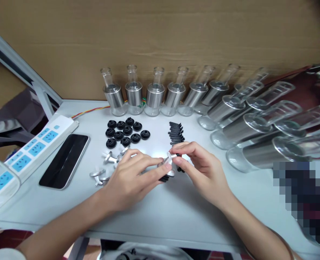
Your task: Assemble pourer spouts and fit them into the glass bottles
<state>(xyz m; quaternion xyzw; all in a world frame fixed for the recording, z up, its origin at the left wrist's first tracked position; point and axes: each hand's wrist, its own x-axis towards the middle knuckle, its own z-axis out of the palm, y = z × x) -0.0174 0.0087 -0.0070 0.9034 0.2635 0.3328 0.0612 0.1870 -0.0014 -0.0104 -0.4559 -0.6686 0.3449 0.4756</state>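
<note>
My left hand (132, 177) and my right hand (200, 168) meet at the middle of the white table (160, 213). Both pinch one small silver metal piece (169, 161) between their fingertips, with a black part (165, 178) just under it. Loose silver metal pieces (105, 166) lie left of my left hand. A cluster of black rubber caps (126, 133) sits behind them. A stack of black pins (176, 133) lies behind my right hand.
Glass bottles with silver collars (154, 94) stand in a row along the cardboard back wall; more of them (260, 126) crowd the right side. A black phone (65, 160) and a white power strip (32, 150) lie at the left.
</note>
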